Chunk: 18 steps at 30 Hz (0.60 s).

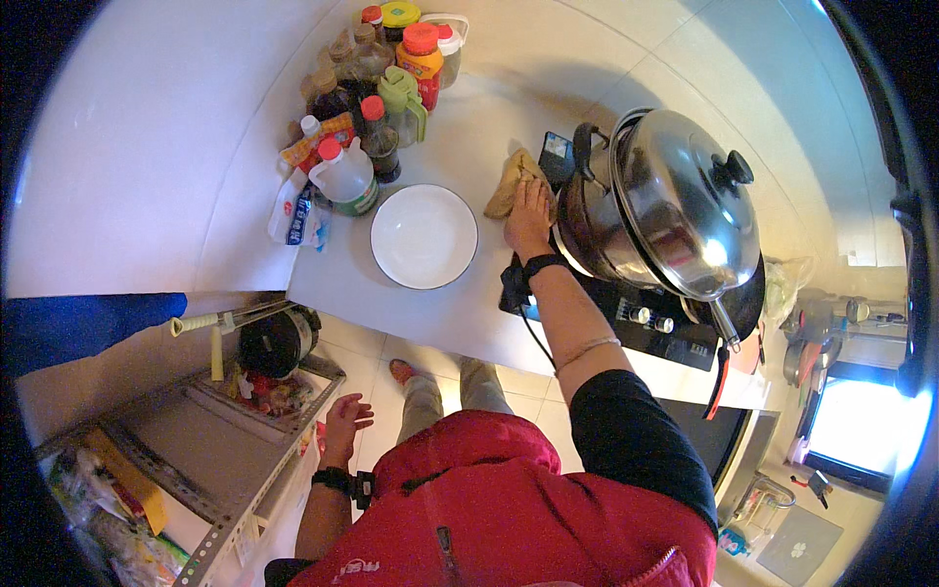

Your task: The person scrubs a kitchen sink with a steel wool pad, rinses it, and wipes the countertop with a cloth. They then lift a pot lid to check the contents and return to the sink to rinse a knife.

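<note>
My right hand (529, 219) reaches across the white countertop (341, 279) and rests on a folded brown cloth (506, 192), fingers pointing toward the wall. Just right of it stands a large steel pot (609, 227) on a black gas stove (623, 293). To the left of that hand is a white enamel bowl (424, 236) with a dark rim, nothing visible inside. My left hand (348, 425) hangs low beside my body, near a metal shelf rack, its fingers apart and holding nothing. Both wrists wear black straps with small devices.
A domed steel lid (689, 198) tilts over the pot. Several sauce bottles (378, 139) and jugs crowd the counter's left corner. Behind the cloth lies a small dark object (557, 158). A red-and-black handle (717, 385) sticks out past the counter front. The slotted shelf rack (242, 506) stands at lower left.
</note>
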Motion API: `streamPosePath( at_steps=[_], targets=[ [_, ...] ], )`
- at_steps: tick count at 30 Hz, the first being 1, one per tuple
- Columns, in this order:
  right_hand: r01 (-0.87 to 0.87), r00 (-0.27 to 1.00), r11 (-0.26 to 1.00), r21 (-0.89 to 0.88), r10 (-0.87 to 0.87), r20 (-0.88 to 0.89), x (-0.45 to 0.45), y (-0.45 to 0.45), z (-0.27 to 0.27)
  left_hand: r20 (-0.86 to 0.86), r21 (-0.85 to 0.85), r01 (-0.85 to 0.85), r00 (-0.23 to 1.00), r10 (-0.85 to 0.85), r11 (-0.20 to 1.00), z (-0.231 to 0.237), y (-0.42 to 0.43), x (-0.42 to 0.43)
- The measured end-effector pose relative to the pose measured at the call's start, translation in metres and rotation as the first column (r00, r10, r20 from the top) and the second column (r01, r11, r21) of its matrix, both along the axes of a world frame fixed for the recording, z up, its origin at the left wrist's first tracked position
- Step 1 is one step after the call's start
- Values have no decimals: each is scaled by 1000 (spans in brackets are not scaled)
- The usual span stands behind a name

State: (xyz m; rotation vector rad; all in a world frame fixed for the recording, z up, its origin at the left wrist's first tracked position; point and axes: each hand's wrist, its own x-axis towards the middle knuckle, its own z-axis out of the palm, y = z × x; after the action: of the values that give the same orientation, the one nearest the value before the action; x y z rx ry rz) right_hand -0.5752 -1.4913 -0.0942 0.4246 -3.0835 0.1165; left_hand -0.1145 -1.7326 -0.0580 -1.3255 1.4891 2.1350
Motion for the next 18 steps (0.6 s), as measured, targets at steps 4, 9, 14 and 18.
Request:
streamPosePath(
  at_steps=[4,9,14,18],
  targets=[
    [-55,998,997,-62,55,0,29,15,1,-54,2,34,998,-33,999,6,-9,1],
    [-166,976,957,-239,193,96,133,64,18,-51,17,65,997,-64,998,3,-17,-2],
    [145,962,915,-378,-41,271,267,190,40,-110,10,149,983,-147,989,-14,-39,-12],
    [567,732,812,139,-574,368,343,288,81,-150,41,174,975,-166,984,-33,-53,-17]
  ],
)
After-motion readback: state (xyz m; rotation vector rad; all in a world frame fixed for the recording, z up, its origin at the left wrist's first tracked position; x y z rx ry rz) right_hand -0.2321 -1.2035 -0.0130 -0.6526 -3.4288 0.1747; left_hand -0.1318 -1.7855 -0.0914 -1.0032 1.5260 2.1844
